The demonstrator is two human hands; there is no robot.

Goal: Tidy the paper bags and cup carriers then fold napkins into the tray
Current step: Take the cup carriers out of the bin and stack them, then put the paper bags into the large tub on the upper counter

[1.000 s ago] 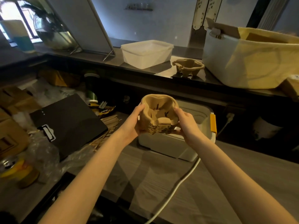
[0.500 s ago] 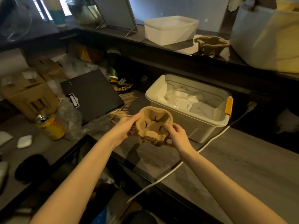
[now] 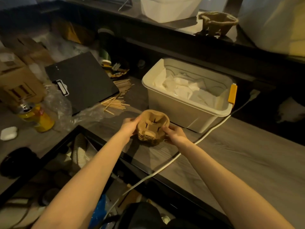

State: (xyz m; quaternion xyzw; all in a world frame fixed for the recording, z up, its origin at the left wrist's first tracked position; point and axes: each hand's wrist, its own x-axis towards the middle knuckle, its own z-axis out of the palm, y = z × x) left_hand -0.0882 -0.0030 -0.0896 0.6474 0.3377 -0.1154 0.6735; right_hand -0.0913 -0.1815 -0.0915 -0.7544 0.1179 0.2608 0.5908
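A stack of brown pulp cup carriers [image 3: 152, 127] sits low over the grey wooden counter, just in front of the white bin. My left hand [image 3: 128, 128] grips its left side and my right hand [image 3: 175, 134] grips its right side. The white plastic bin [image 3: 181, 106] with an orange latch holds crumpled white napkins [image 3: 186, 88]. Another cup carrier [image 3: 217, 22] stands on the raised dark shelf behind. A large white tub with a yellowish paper bag [image 3: 279, 23] fills the far right of that shelf.
A white cable [image 3: 166, 164] runs across the counter below my right hand. To the left lie a black clipboard [image 3: 82, 81], wooden stir sticks [image 3: 117, 103], a yellow can [image 3: 35, 118] and cardboard boxes [image 3: 16, 80]. An open compartment with paper cups [image 3: 79, 152] sits below left. A white container [image 3: 170, 7] stands on the shelf.
Both hands have lowered the stack of cup carriers from chest height down to the counter in front of the bin. The view has tilted downward.
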